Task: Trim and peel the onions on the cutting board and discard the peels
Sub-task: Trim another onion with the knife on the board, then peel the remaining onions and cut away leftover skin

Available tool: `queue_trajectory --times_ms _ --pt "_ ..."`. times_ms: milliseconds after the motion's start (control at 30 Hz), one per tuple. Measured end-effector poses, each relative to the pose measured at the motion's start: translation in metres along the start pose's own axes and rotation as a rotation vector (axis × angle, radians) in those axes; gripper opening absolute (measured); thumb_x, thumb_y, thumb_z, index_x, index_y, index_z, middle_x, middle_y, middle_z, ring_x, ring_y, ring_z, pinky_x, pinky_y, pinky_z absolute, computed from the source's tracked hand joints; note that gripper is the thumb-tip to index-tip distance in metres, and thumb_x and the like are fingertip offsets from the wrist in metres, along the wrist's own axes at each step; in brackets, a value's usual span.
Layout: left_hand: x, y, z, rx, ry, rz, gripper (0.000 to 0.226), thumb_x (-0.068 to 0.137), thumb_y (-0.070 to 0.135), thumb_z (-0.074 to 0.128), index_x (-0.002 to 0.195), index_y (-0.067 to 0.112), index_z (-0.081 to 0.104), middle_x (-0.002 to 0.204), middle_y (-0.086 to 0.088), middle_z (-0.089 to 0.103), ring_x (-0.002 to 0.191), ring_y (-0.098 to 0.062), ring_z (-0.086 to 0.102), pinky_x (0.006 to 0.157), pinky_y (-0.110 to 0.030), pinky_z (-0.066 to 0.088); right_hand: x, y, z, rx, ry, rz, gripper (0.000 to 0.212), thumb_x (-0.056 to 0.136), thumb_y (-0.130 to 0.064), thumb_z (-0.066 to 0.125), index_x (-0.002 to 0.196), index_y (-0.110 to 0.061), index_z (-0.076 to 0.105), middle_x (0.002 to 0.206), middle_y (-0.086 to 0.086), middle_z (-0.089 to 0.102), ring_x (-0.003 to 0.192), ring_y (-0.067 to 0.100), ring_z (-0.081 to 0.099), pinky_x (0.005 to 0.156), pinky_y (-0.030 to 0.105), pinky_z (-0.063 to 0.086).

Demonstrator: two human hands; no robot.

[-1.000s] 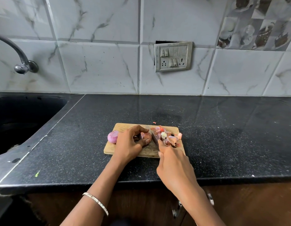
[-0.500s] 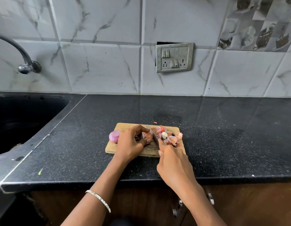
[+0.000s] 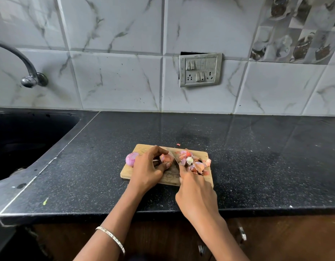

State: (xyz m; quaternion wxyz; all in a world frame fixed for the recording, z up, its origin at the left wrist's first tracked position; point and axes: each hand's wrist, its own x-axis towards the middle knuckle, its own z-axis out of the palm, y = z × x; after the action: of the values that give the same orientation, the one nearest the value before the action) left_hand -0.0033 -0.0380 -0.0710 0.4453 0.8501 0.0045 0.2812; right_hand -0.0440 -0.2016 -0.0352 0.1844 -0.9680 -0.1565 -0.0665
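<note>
Mid-trim: gripping a small onion point(image 3: 166, 158) at the centre of the cutting board point(image 3: 129, 173) with the left hand point(image 3: 147, 170), clasping the knife point(image 3: 173, 157) against it with the right hand point(image 3: 196, 193). Already done: peeled onion point(image 3: 130, 158) at the board's left edge. Yet to discard: peels point(image 3: 194, 163) heaped on the right.
</note>
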Motion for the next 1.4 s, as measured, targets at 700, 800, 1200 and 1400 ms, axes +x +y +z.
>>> queue_trajectory --times_ms 700,800,1200,1400 --pt "-0.002 -0.003 -0.002 -0.09 0.015 0.009 0.039 0.077 0.021 0.085 0.109 0.02 0.063 0.108 0.013 0.067 0.1 -0.005 0.063 0.082 -0.036 0.059 0.066 0.076 -0.006 -0.09 0.219 0.086 0.029 0.099 -0.029 0.061 0.127 -0.026 0.069 0.105 0.003 0.067 0.097 0.025 0.065 0.068 0.031 0.05" --pt "-0.001 -0.001 -0.002 -0.065 0.027 0.045 0.037 0.077 0.023 0.085 0.11 0.023 0.068 0.107 0.014 0.067 0.099 -0.006 0.064 0.079 -0.028 0.059 0.069 0.069 -0.002 -0.249 0.362 0.079 0.026 0.098 -0.032 0.062 0.12 -0.025 0.072 0.106 0.002 0.067 0.099 0.024 0.061 0.08 0.04 0.051" --pt "0.002 0.004 -0.002 -0.048 0.051 0.099 0.044 0.081 0.017 0.079 0.122 0.021 0.063 0.111 0.014 0.065 0.103 0.001 0.063 0.083 -0.015 0.055 0.096 0.026 0.029 0.951 0.06 -0.305 0.025 0.091 -0.018 0.075 0.115 -0.016 0.073 0.106 -0.004 0.076 0.101 0.009 0.072 0.088 0.031 0.059" --pt "0.002 0.004 0.001 -0.169 0.035 0.065 0.043 0.078 0.008 0.083 0.115 0.014 0.062 0.108 0.008 0.07 0.102 0.002 0.066 0.075 -0.013 0.056 0.097 0.03 0.032 1.016 0.092 -0.289 0.016 0.095 -0.02 0.071 0.11 -0.019 0.076 0.098 -0.006 0.078 0.095 0.01 0.073 0.079 0.029 0.056"
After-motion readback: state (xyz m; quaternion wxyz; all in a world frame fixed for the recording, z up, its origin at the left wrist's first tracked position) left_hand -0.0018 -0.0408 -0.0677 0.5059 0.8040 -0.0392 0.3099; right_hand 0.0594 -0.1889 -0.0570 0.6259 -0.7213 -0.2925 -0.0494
